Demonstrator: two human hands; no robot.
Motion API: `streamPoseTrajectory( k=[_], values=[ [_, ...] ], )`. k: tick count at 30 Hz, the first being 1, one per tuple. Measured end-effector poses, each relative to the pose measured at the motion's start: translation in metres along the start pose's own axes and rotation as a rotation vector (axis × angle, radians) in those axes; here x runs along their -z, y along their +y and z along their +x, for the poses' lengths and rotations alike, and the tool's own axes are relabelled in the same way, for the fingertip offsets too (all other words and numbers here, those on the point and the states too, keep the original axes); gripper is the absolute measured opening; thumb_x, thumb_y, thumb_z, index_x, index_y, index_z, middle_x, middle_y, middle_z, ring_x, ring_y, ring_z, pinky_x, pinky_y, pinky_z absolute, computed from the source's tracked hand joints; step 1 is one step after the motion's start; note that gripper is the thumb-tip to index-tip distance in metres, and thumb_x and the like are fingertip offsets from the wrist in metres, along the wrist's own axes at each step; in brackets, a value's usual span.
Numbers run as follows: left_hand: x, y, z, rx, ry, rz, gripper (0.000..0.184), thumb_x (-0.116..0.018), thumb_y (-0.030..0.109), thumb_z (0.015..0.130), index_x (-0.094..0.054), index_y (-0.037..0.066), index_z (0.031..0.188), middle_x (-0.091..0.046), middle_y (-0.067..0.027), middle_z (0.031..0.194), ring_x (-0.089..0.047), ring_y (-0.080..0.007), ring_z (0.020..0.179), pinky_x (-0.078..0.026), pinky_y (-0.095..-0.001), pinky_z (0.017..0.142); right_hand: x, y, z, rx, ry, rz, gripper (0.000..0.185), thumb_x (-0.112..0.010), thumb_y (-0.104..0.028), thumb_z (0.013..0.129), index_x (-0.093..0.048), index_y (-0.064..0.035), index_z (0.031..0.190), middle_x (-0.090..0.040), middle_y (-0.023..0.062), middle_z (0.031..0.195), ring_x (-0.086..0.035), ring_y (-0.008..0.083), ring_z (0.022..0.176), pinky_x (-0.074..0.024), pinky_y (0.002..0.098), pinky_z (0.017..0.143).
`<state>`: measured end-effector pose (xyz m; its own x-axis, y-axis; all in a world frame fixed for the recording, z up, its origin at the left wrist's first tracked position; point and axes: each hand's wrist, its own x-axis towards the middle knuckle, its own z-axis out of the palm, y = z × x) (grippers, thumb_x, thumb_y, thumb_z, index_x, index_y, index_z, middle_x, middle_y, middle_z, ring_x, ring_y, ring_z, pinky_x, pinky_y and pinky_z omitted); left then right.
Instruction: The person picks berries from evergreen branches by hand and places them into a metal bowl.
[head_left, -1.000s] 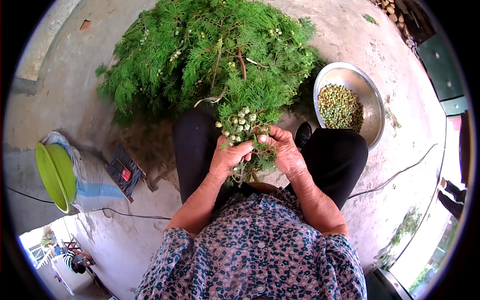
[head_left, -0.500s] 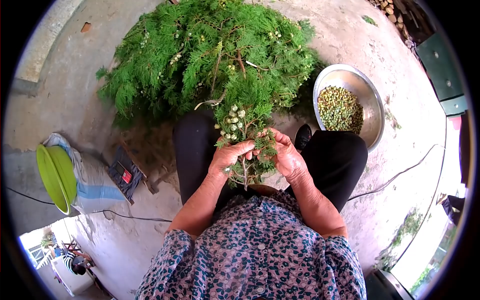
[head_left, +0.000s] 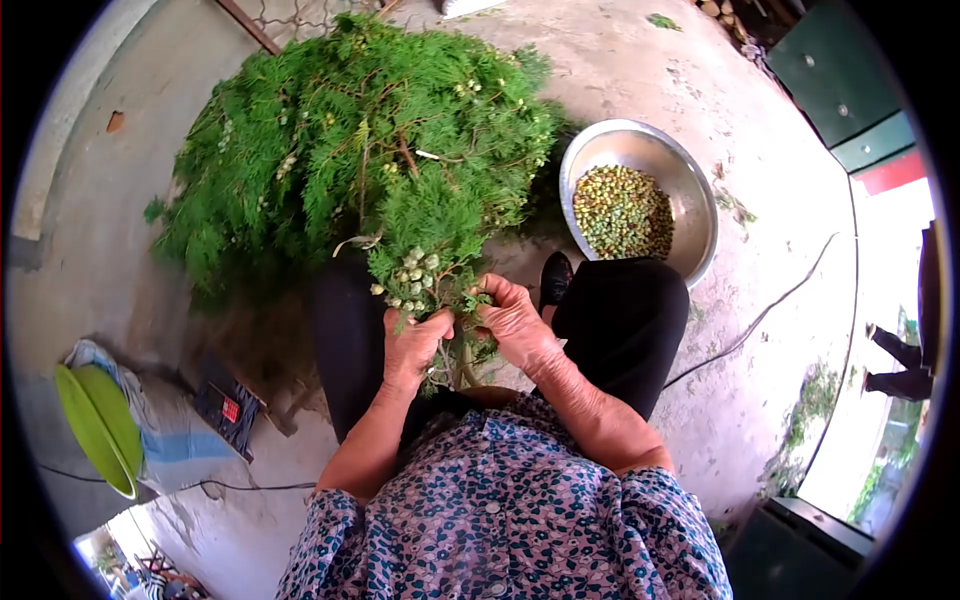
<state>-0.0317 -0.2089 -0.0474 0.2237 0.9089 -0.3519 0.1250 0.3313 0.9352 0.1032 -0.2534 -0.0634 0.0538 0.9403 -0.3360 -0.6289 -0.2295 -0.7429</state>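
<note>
My left hand (head_left: 415,345) is closed round an evergreen branch (head_left: 465,365) held over my lap. A cluster of pale green seed cones (head_left: 412,278) sits on the branch just above that hand. Beside it, my right hand (head_left: 518,325) pinches the leafy side of the same branch; its fingertips are partly lost in the foliage. A large heap of cut evergreen branches (head_left: 310,150) lies in front of my knees. To the right of the heap stands a metal basin (head_left: 694,205) with many small greenish-brown cones (head_left: 622,212) in it.
A lime-green plastic tub (head_left: 100,425) rests against a pale sack (head_left: 180,430) on the left. A dark cable (head_left: 755,330) runs across the concrete floor at right. Dark green cabinets (head_left: 835,75) stand far right, and another person's legs (head_left: 900,370) show at the right edge.
The view has shifted, so the heap and basin appear further left. My right hand has drawn slightly apart from my left. Legs of another person have come into view at right.
</note>
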Motion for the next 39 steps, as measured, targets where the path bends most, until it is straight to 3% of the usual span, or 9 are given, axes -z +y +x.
streamPoseTrajectory(
  k=[11, 14, 20, 21, 22, 27, 33, 36, 39],
  values=[
    [-0.005, 0.007, 0.015, 0.032, -0.192, -0.372, 0.025, -0.063, 0.022, 0.079, -0.057, 0.004, 0.094, -0.057, -0.003, 0.079, -0.054, -0.0129, 0.065, -0.04, -0.0268, 0.056, 0.099, -0.101, 0.004, 0.37, 0.617, 0.48, 0.007, -0.045, -0.006, 0.085, -0.047, 0.0016, 0.086, -0.048, 0.0099, 0.08, -0.052, 0.0184, 0.073, -0.049, 0.028, 0.067],
    [-0.005, 0.009, 0.023, 0.074, -0.183, -0.406, 0.027, -0.061, 0.027, 0.081, -0.056, 0.004, 0.093, -0.059, -0.0049, 0.075, -0.053, -0.0135, 0.064, -0.04, -0.0287, 0.058, 0.109, -0.125, -0.013, 0.274, 0.957, -1.076, 0.052, -0.059, -0.024, 0.083, -0.042, 0.0133, 0.115, -0.056, 0.0173, 0.094, -0.052, 0.0168, 0.08, -0.0445, 0.0281, 0.074],
    [-0.005, 0.008, 0.033, 0.047, -0.202, -0.424, 0.027, -0.055, 0.03, 0.085, -0.054, 0.004, 0.091, -0.06, -0.0093, 0.069, -0.052, -0.0144, 0.061, -0.041, -0.028, 0.058, 0.221, -0.122, 0.005, 0.438, 0.987, -0.966, 0.058, -0.06, -0.018, 0.08, -0.035, 0.0116, 0.123, -0.059, 0.0199, 0.093, -0.057, 0.0222, 0.081, -0.0454, 0.0301, 0.077],
    [-0.005, 0.009, 0.032, 0.047, -0.201, -0.423, 0.027, -0.055, 0.03, 0.085, -0.054, 0.004, 0.091, -0.06, -0.0093, 0.069, -0.052, -0.0144, 0.061, -0.041, -0.028, 0.058, 0.218, -0.126, 0.005, 0.544, 0.991, -0.269, 0.052, -0.054, -0.013, 0.083, -0.032, 0.0117, 0.123, -0.056, 0.021, 0.097, -0.056, 0.0258, 0.085, -0.0453, 0.0331, 0.081],
    [-0.005, 0.008, 0.032, 0.035, -0.218, -0.423, 0.026, -0.055, 0.029, 0.084, -0.054, 0.004, 0.091, -0.06, -0.0095, 0.069, -0.052, -0.0145, 0.061, -0.041, -0.0282, 0.058, 0.213, -0.128, 0.006, 0.6, 0.921, 0.428, 0.046, -0.048, -0.008, 0.086, -0.03, 0.0118, 0.124, -0.054, 0.0221, 0.1, -0.056, 0.0294, 0.088, -0.0453, 0.0361, 0.085],
    [0.001, -0.001, 0.033, -0.033, -0.326, -0.362, 0.03, -0.064, 0.025, 0.077, -0.057, -0.002, 0.089, -0.062, -0.011, 0.076, -0.059, -0.0188, 0.073, -0.045, -0.0304, 0.062, 0.139, -0.116, -0.004, 0.616, 0.532, 0.315, 0.017, -0.038, 0.001, 0.088, -0.046, 0.0076, 0.1, -0.054, 0.018, 0.091, -0.056, 0.0255, 0.085, -0.0468, 0.0373, 0.085],
    [0.009, -0.009, 0.028, -0.003, -0.382, -0.251, 0.036, -0.065, 0.027, 0.077, -0.06, -0.002, 0.097, -0.062, -0.0142, 0.092, -0.061, -0.022, 0.083, -0.046, -0.0329, 0.076, 0.027, -0.061, -0.01, 0.348, 0.276, -0.033, 0.012, -0.049, -0.001, 0.083, -0.057, 0.0014, 0.093, -0.059, 0.0068, 0.078, -0.058, 0.0151, 0.067, -0.049, 0.0261, 0.06],
    [0.015, -0.028, 0.032, -0.271, -0.468, -0.073, 0.032, -0.064, 0.025, 0.078, -0.06, -0.001, 0.095, -0.062, -0.0111, 0.094, -0.06, -0.0205, 0.084, -0.046, -0.0327, 0.076, -0.001, -0.04, -0.007, 0.388, 0.152, -0.452, 0.011, -0.055, 0.0, 0.081, -0.06, -0.0007, 0.091, -0.059, 0.0036, 0.077, -0.055, 0.0077, 0.061, -0.0451, 0.0198, 0.052],
    [0.003, -0.004, 0.022, -0.063, -0.361, -0.097, 0.029, -0.066, 0.026, 0.073, -0.063, 0.002, 0.088, -0.06, -0.0062, 0.077, -0.055, -0.0129, 0.069, -0.044, -0.0258, 0.066, -0.011, -0.022, 0.009, 0.574, 0.077, -0.85, 0.019, -0.06, 0.002, 0.072, -0.059, -0.0019, 0.091, -0.059, 0.0084, 0.078, -0.058, 0.0176, 0.067, -0.0463, 0.0268, 0.059]
  ],
)
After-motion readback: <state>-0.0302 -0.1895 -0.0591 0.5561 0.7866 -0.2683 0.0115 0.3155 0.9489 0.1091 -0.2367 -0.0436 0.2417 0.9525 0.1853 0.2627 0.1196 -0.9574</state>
